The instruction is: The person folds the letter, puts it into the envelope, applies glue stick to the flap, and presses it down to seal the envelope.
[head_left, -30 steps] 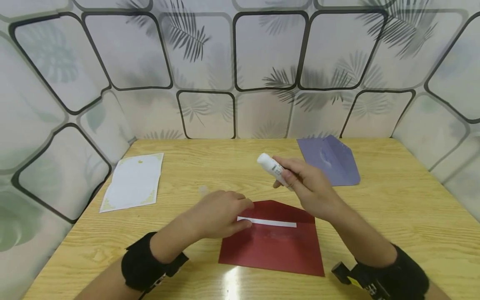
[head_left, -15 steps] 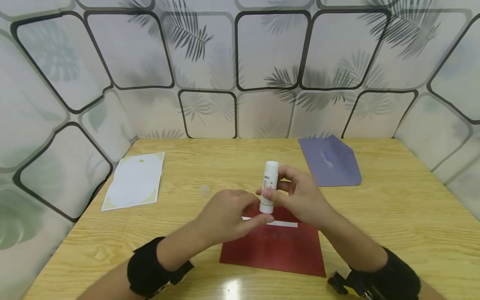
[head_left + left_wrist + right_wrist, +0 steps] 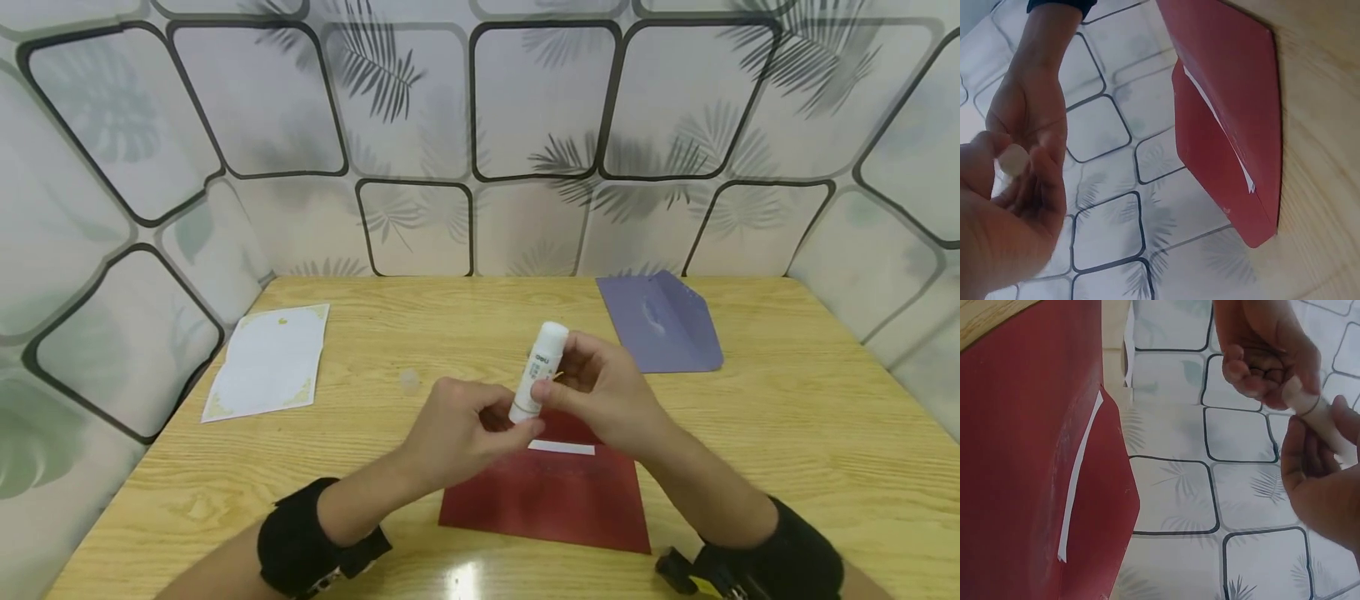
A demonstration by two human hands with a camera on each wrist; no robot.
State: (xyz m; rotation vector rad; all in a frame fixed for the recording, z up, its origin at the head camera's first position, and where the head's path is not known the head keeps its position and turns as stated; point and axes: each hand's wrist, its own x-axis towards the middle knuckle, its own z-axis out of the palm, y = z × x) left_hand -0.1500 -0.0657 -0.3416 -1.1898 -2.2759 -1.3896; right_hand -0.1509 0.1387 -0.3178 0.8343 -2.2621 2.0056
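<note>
Above the red envelope (image 3: 555, 508), my right hand (image 3: 607, 392) grips a white glue stick (image 3: 538, 373) with dark print, tilted with its top toward the right. The thumb and fingers of my left hand (image 3: 468, 433) pinch its lower end. In the left wrist view the round end of the glue stick (image 3: 1014, 160) shows between the left thumb and fingers. The envelope lies with its flap raised, and a white paper strip (image 3: 562, 447) shows along its opening. A dull smear runs below the opening on the envelope (image 3: 1029, 456) in the right wrist view.
A white sheet with gold corner patterns (image 3: 270, 362) lies at the back left of the wooden table (image 3: 420, 317). A purple envelope (image 3: 660, 325) with a whitish smear lies at the back right. A small pale round spot (image 3: 408, 380) is on the tabletop between.
My right hand has brought the glue stick down and left, turning it upright and then slightly tilted. My left hand has moved off the envelope's flap and taken hold of its lower end.
</note>
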